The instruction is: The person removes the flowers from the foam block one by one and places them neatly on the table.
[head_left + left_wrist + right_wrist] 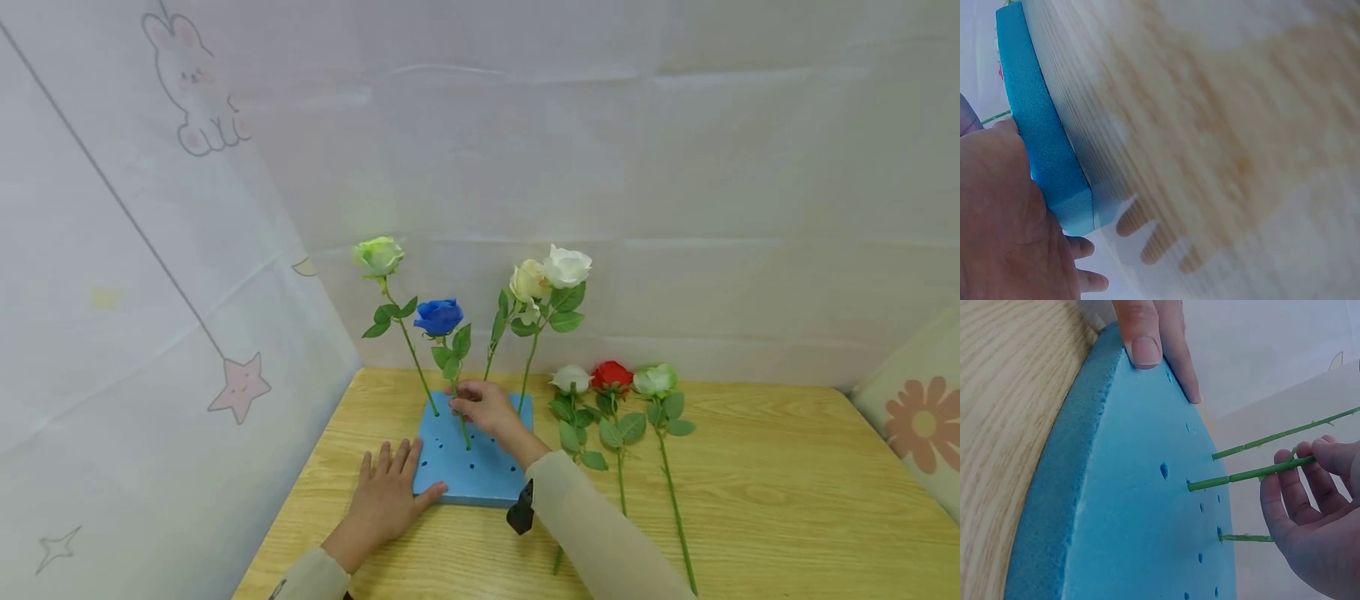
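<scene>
My right hand point(483, 407) pinches the green stem of a blue rose point(438, 317) between thumb and fingers. In the right wrist view the stem point(1254, 474) meets a hole in the blue foam board point(1129, 519); how deep it sits I cannot tell. My left hand point(386, 496) lies with fingers spread at the board's left front corner, its thumb against the front edge. Standing in the board are a light green rose point(378, 257) at the left, plus a cream rose point(529, 282) and a white rose point(567, 267) at the back right.
To the right of the board, a white rose point(572, 379), a red rose point(612, 377) and a pale green rose point(656, 380) lie on the wooden table point(787, 483). A printed cloth point(750, 208) hangs behind the table. Several small holes dot the board.
</scene>
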### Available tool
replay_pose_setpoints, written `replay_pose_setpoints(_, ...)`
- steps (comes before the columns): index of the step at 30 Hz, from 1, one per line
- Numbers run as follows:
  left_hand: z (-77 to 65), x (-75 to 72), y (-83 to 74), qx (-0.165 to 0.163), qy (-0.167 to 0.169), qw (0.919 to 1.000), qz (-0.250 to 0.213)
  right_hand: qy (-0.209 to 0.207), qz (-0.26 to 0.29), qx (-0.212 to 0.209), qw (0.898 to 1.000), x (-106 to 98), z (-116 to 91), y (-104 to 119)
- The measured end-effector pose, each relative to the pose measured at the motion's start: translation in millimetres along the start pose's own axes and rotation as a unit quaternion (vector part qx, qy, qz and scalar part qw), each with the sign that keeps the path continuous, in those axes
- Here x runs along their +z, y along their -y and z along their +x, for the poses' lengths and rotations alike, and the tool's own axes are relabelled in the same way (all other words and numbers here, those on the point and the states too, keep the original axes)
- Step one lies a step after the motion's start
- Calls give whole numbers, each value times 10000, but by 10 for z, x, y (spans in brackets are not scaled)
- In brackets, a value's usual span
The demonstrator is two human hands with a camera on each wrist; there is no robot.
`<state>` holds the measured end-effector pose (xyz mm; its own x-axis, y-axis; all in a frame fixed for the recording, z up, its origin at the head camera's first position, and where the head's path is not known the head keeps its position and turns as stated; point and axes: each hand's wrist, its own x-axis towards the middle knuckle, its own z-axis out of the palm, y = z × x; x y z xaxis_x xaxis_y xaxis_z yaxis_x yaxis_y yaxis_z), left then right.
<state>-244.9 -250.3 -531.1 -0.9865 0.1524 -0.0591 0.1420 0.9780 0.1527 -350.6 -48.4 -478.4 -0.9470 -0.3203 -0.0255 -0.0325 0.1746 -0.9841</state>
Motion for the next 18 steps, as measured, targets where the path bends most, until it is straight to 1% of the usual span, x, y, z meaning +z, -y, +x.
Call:
replay_pose_setpoints(14,7,-17,-10,-1,2,10000,35,-42,129,15,9999,-29,-32,38)
replay_pose_setpoints(18,10,-9,-6,10,-3,10000,36,-33,124,-167,9998,-26,-51,103)
